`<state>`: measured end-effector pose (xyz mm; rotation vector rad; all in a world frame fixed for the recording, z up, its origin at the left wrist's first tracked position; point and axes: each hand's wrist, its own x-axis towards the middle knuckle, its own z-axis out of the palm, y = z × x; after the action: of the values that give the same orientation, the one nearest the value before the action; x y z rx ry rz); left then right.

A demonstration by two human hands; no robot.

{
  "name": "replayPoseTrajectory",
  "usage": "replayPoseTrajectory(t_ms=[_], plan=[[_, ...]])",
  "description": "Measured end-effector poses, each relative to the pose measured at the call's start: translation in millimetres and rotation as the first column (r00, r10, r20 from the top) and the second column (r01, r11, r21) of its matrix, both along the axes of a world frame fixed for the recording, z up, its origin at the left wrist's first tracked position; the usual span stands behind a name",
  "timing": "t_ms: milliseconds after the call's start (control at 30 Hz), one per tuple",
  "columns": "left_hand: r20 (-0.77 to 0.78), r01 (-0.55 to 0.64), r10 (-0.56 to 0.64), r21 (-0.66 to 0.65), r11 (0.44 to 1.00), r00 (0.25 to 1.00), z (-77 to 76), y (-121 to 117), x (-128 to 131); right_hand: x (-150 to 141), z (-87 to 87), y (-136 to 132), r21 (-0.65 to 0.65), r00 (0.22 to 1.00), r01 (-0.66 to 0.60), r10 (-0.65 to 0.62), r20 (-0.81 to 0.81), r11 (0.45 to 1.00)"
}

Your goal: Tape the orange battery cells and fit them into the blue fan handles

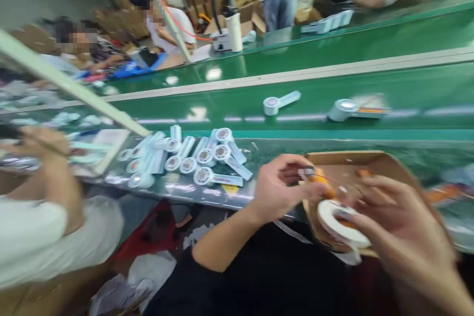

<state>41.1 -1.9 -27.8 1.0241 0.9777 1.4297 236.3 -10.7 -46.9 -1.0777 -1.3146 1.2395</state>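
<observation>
In my left hand (277, 187) is a small orange cylinder (323, 181) with a metal end and thin red wires, pinched between thumb and fingers. It looks like a battery cell. My right hand (403, 224) curls around a roll of white tape (329, 217), its thumb lying across the ring; motion smears these fingertips. A loose tape end hangs below the roll. Beneath both hands stands an open cardboard box (348, 159), with another orange piece (365, 173) partly visible inside it.
Several pale blue handheld fans (203, 176) lie piled on the ledge to my left. Two more units, one a pale blue fan (272, 105), rest on the green conveyor belt (229, 103). A co-worker's arm (55, 177) is at far left; other people work across the belt.
</observation>
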Motion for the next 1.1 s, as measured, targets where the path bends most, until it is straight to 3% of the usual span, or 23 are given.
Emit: replayPoseTrajectory(t_ms=[200, 300, 367, 467, 533, 633, 733, 833, 900, 1000, 1100], plan=[[0.06, -0.169, 0.169, -0.015, 0.986, 0.984, -9.0, 18, -17, -5, 15.9, 13, 0.117, 0.995, 0.092, -0.086, -0.058, 0.989], [0.03, -0.18, 0.18, 0.005, 0.984, 0.983, -10.4, 18, -16, -11, 20.8, 16, 0.159, 0.992, -0.031, 0.011, 0.122, 0.987], [0.011, -0.154, 0.154, 0.019, 0.988, 0.988, -10.0, 15, -13, -20, 20.7, 15, 0.221, 0.976, -0.061, 0.013, 0.216, 0.973], [0.019, -0.16, 0.159, 0.009, 0.987, 0.987, -9.1, 14, -11, -32, 13.9, 15, 0.315, 0.99, 0.03, -0.073, 0.123, 0.949], [0.031, -0.174, 0.174, -0.011, 0.985, 0.984, -8.4, 14, -13, -34, 6.9, 16, 0.284, 0.998, 0.056, -0.057, -0.007, 0.957], [0.01, -0.135, 0.135, -0.022, 0.991, 0.991, -7.2, 13, -18, -28, -0.8, 18, 0.14, 0.986, 0.047, -0.023, -0.165, 0.989], [-0.087, -0.071, 0.071, -0.003, 0.997, 0.994, -6.0, 7, -20, -15, 2.1, 22, 0.074, 0.988, -0.016, 0.027, -0.15, 0.997], [-0.201, -0.036, 0.036, 0.002, 0.999, 0.979, -4.4, 1, -20, -8, 14.7, 25, 0.141, 0.99, -0.127, 0.118, 0.076, 0.982], [-0.268, 0.0, -0.002, -0.004, 1.0, 0.964, -2.7, -2, -18, -7, 23.4, 27, 0.23, 0.976, -0.15, 0.107, 0.189, 0.962], [-0.358, 0.064, -0.052, 0.022, 0.998, 0.932, 0.5, -3, -16, -6, 31.3, 31, 0.351, 0.992, -0.046, 0.001, 0.129, 0.935], [-0.41, 0.066, -0.03, 0.074, 0.995, 0.911, 3.4, -2, -13, -3, 33.1, 34, 0.302, 0.997, -0.021, -0.002, 0.077, 0.953]])
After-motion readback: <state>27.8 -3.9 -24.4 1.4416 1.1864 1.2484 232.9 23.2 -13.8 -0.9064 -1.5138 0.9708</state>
